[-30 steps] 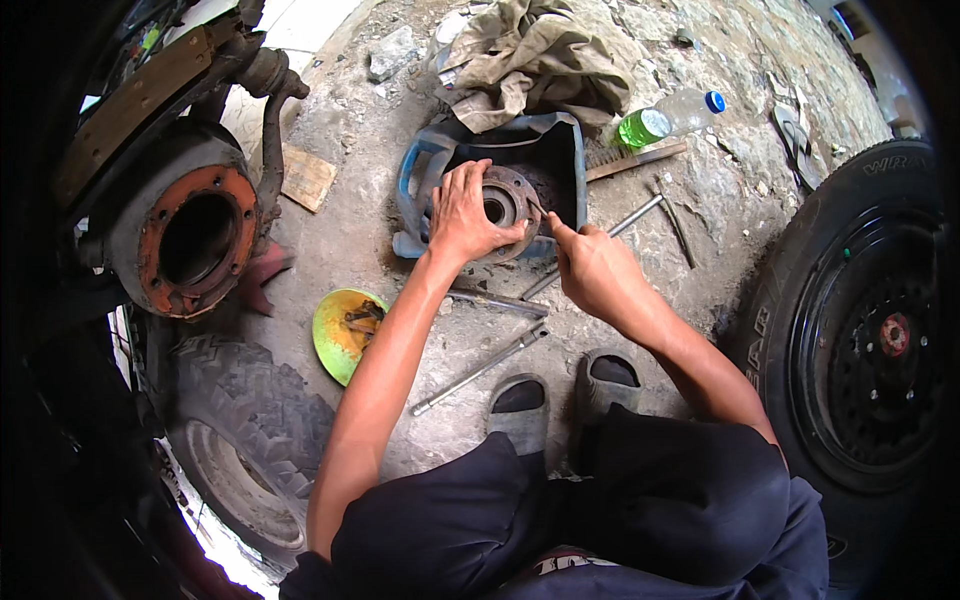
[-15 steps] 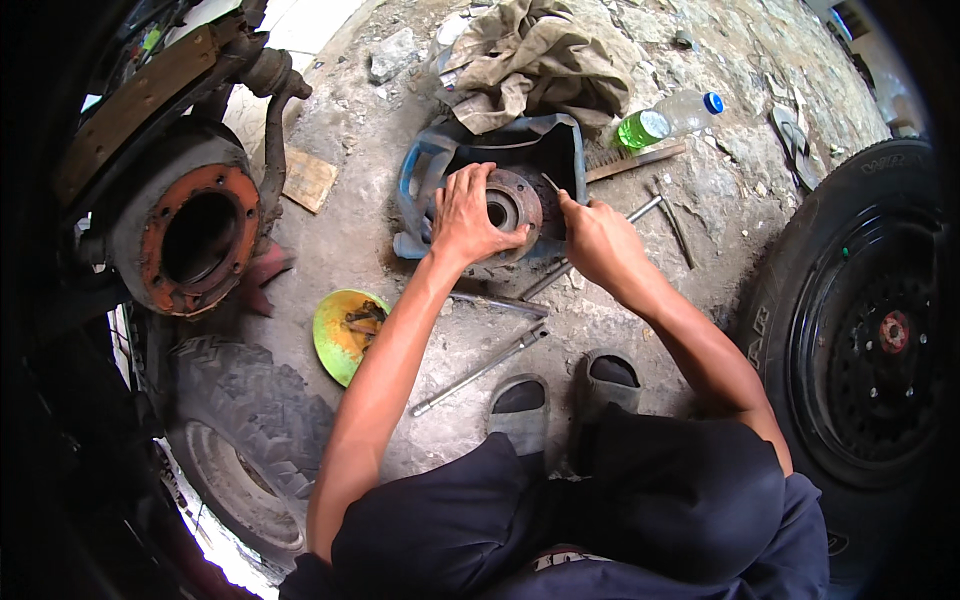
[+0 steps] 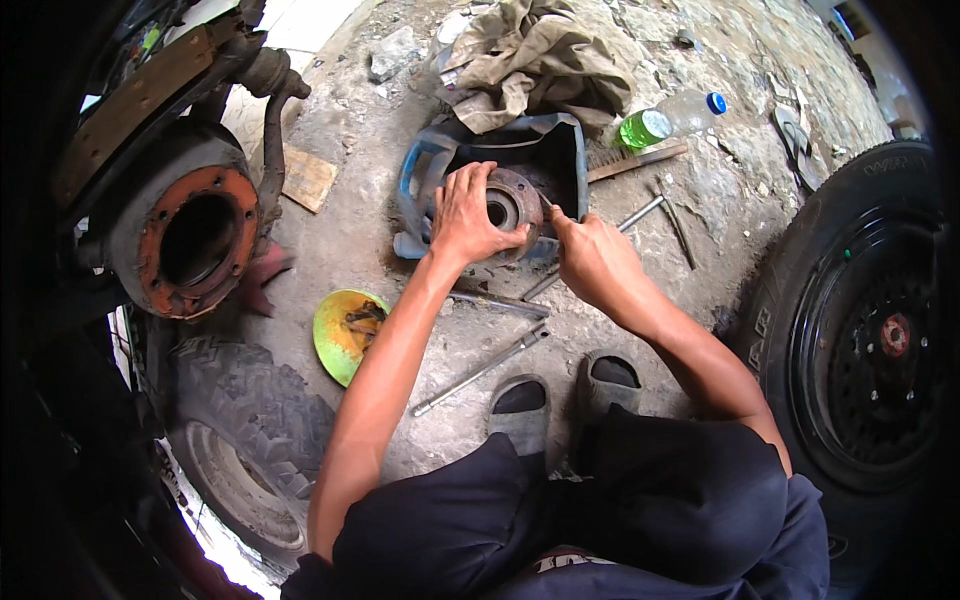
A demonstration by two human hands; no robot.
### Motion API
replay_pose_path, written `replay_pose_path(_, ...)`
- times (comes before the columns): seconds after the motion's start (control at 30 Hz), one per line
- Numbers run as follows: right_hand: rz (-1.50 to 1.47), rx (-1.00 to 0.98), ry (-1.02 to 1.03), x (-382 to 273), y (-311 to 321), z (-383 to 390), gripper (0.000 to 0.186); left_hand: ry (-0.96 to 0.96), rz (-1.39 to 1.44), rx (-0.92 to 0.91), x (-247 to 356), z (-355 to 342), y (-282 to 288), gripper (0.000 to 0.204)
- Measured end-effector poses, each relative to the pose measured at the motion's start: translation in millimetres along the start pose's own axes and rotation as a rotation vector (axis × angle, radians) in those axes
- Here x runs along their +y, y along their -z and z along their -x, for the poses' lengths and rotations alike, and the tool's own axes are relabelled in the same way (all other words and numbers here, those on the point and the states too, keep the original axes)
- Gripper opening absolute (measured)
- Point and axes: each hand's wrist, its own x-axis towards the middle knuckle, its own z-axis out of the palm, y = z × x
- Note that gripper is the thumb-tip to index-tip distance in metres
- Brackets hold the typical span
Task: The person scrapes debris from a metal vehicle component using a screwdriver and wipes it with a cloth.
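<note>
Left fingers (image 3: 463, 188): half-curled, gripping our metal hub (image 3: 524, 203)
Right fingers (image 3: 566, 224): closed round a thin tool (image 3: 545, 200)
Tool tip: back at the hub's right edge; we seem to resume work there
Hub: over the blue container's (image 3: 581, 170) near side

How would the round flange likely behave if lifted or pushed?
The flange looks like thick, rusty metal, so it is probably rigid and heavy for its size. Its round rim could let it roll if stood on edge. Held by the left hand over the open blue container, it might tip inward if released.
</note>
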Motion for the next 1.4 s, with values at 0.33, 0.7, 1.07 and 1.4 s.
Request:
replay_pose_path(0.33, -0.011, 0.029, 0.023, -0.1, -2.5, -6.2, 0.052, -0.022, -0.018, -0.002, -3.7, 4.0, -0.6, 0.1)
replay_pose_path(0.7, -0.007, 0.036, -0.018, 2.8, 4.7, -8.2, 0.051, -0.019, -0.012, -0.019, -3.0, 3.9, 1.2, 0.1)
replay_pose_path(1.07, -0.08, 0.002, 0.033, -18.4, 2.6, 12.0, 0.051, 0.001, -0.007, -0.047, -6.9, 4.3, 3.7, 0.102)
replay_pose_path(1.4, -0.082, 0.09, 0.118, -1.6, -3.9, -23.3, 0.044, -0.076, 0.012, -0.058, -1.2, -0.5, 5.0, 0.106)
